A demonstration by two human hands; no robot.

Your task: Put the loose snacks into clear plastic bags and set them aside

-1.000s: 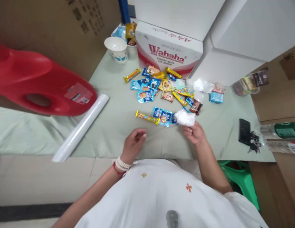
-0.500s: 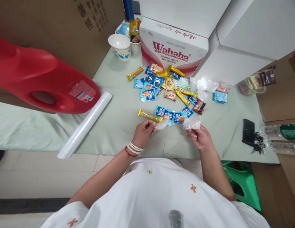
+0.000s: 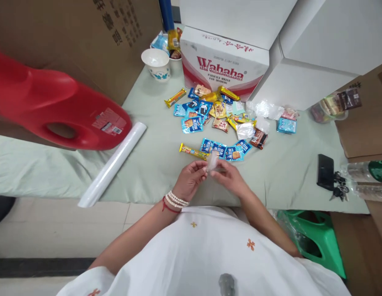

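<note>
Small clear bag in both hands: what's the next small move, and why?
Probably rub the top edge of the small clear bag apart to open it. The left hand and right hand both pinch it, it looks flat, and the blue snack packets lie just beyond.

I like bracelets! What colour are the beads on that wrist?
The bracelet beads are white, beside a red string; head view.

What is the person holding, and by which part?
A small clear plastic bag, pinched at its lower edge by the left hand and the right hand together; its upper part stands free.
</note>
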